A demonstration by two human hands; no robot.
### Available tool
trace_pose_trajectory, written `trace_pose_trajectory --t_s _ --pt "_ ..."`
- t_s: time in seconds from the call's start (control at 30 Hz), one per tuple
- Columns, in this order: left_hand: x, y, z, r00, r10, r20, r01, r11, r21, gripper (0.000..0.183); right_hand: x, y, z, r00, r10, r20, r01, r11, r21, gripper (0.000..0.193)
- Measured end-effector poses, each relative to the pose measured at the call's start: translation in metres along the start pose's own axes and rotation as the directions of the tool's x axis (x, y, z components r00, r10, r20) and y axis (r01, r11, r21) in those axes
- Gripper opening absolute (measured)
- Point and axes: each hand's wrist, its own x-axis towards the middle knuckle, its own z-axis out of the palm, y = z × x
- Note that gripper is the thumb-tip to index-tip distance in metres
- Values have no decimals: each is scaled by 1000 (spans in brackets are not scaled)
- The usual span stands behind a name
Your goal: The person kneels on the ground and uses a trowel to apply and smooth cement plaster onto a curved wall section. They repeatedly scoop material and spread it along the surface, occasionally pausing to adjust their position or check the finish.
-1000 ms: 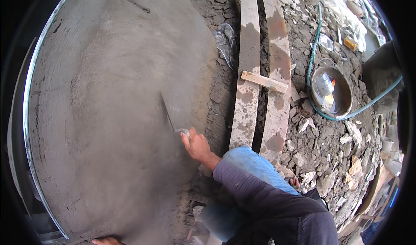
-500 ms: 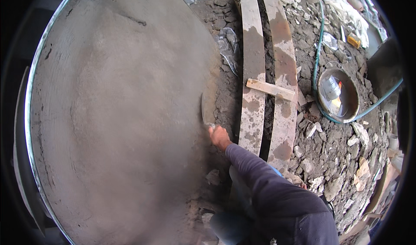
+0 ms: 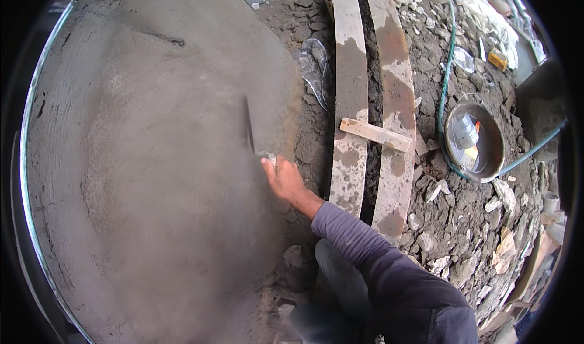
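Observation:
My right hand [image 3: 287,181] is closed around the handle of a trowel [image 3: 249,128], its arm in a dark sleeve reaching in from the lower right. Seen nearly edge-on, the narrow blade points away from me. It lies against or very close to a broad grey plastered surface [image 3: 164,143]; whether it touches I cannot tell. Much of that surface looks smooth, with rougher marks and a dark crack near the top and along the left side. My left hand is out of view.
Two long wooden planks [image 3: 350,94] run beside the plaster, joined by a short wooden crosspiece [image 3: 376,134]. Rubble and soil surround them. To the right stands a round bucket [image 3: 496,158] with a clear bottle inside; a green hose [image 3: 449,70] curves around it. A pale strip [image 3: 25,161] borders the plaster's left edge.
My right hand has moved left and slightly upward with the trowel, from the plaster's right edge further over its surface. The whole view has shifted a little.

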Motion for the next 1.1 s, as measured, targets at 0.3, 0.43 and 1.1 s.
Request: trace_pose_trajectory --t_s 0.3,0.43,1.1 --pt "-34 41 7 999 52 -15 -53 998 -31 94 91 25 -52 938 346 18 -342 933 -116 60" --pt "-26 47 10 998 59 -24 -60 998 -36 94 124 2 -58 1000 19 -1 -19 994 -112 62" --pt "14 -10 83 998 -44 33 44 999 -16 95 236 -129 -63 929 318 -186 -362 886 -290 31"
